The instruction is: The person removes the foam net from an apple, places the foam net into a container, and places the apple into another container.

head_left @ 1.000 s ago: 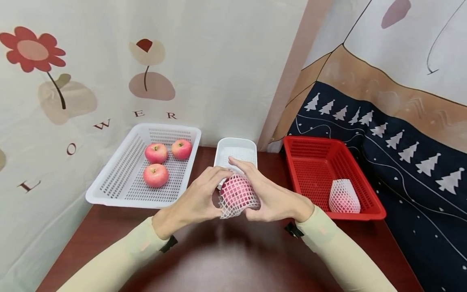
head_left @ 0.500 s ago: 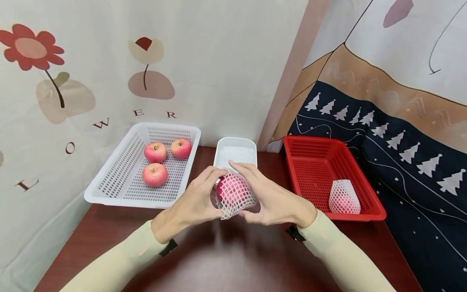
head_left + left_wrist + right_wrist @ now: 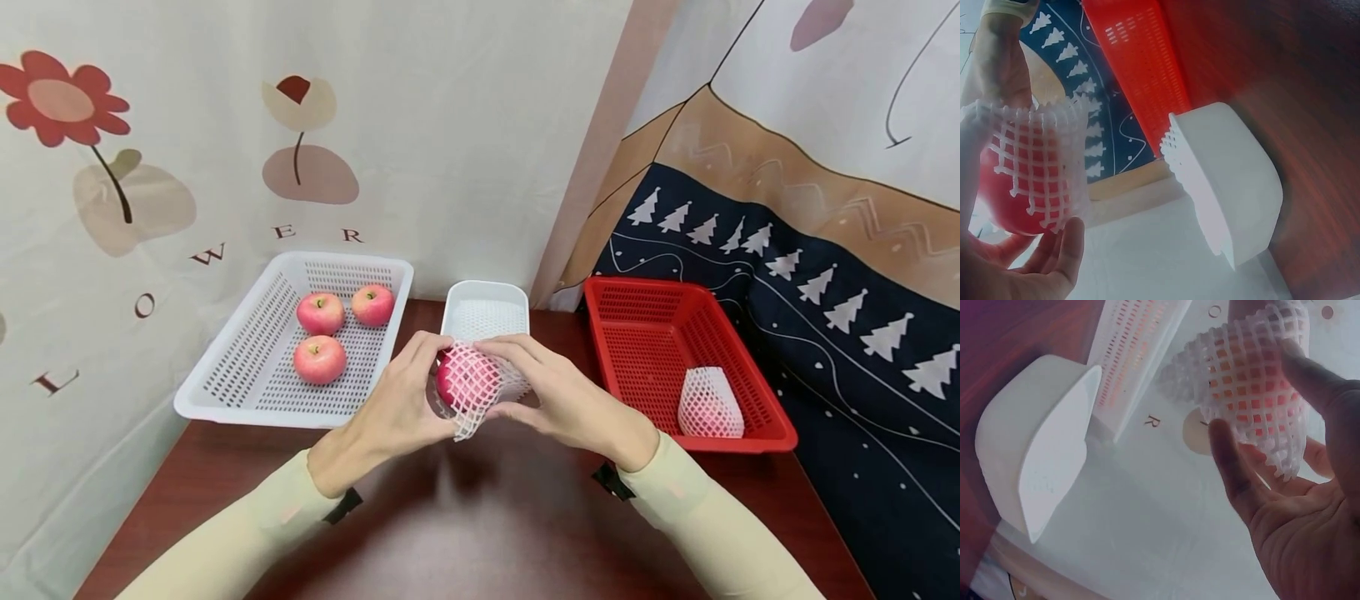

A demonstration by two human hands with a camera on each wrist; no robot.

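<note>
A red apple [image 3: 455, 385], partly covered by a white foam net [image 3: 480, 375], is held between both hands over the table's middle. My left hand [image 3: 401, 400] curls round the apple's bare left side, with the thumb below. The right hand [image 3: 566, 396] grips the net from the right, thumb low and fingers along the top. In the left wrist view, the apple's bare end [image 3: 1013, 203] shows below the net's open rim [image 3: 1035, 115]. The right wrist view has the net's loose end [image 3: 1188, 375] trailing beyond the apple.
A white basket [image 3: 217, 392] with three bare apples [image 3: 320, 360] stands left. Behind the hands is a small white tub [image 3: 486, 292] with white netting. At right, a red basket [image 3: 622, 350] contains a netted apple [image 3: 710, 408]. Printed curtains [image 3: 465, 150] close off the back.
The apple and its net have shifted slightly left and turned, with the net's loose end now toward the right hand. The right hand's fingers have lowered along the net.
</note>
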